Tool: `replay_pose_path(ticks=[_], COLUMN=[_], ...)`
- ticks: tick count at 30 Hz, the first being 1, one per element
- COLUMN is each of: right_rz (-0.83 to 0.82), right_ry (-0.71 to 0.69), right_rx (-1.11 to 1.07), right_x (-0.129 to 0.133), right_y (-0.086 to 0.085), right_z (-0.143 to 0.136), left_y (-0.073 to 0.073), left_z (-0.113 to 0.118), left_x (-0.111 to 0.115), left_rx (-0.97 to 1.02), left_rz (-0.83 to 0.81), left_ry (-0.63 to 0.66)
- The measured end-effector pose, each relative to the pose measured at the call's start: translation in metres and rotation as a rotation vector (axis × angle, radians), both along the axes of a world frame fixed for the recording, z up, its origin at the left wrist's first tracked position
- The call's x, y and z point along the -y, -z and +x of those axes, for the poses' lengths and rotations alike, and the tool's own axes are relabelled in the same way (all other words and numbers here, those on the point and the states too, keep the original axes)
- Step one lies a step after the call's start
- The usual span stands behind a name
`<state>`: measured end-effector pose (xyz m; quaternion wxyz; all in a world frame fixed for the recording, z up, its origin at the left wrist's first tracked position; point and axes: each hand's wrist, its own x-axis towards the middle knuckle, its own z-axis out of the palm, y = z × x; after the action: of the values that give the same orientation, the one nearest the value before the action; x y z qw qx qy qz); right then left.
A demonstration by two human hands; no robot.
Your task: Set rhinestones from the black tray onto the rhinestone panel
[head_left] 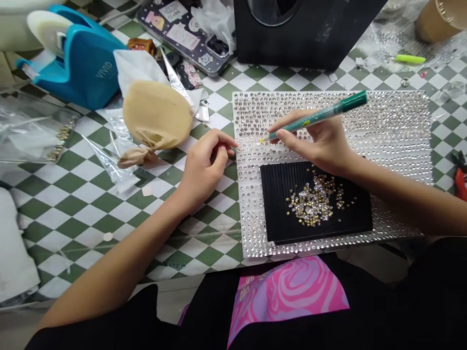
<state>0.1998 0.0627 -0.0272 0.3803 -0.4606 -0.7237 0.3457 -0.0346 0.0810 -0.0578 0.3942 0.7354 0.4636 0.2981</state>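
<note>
My right hand grips a slim green pen with a pale yellow tip. That tip points down at a white sheet covered with rows of clear rhinestones, close to its left side. Beneath my right wrist, a black ridged tray lies on the sheet, holding a heap of loose gold-backed rhinestones. My left hand rests on the table with its fingers curled in, the index fingertip at the sheet's left edge. Nothing shows between the left fingers.
A beige knotted pouch and a blue tape dispenser stand on the left, near a plastic bag of rhinestones. Behind the sheet are a phone in a patterned case and a black box. Red-handled pliers lie far right.
</note>
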Motion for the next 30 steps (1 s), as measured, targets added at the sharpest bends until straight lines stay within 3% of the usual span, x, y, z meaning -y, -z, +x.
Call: replay_pose_path(ticks=[19, 25, 30], right_rz=[0.011, 0.003, 0.095], right_ry=[0.006, 0.053, 0.065], right_rx=[0.070, 0.015, 0.053], right_x=[0.000, 0.006, 0.039], right_y=[0.005, -0.010, -0.025], right_z=[-0.003, 0.001, 0.019], left_y=[0.001, 0.002, 0.003], left_z=[-0.001, -0.001, 0.000], left_x=[-0.001, -0.001, -0.001], left_rx=[0.046, 0.039, 0.049], left_rz=[0.008, 0.013, -0.008], left_ry=[0.014, 0.010, 0.010])
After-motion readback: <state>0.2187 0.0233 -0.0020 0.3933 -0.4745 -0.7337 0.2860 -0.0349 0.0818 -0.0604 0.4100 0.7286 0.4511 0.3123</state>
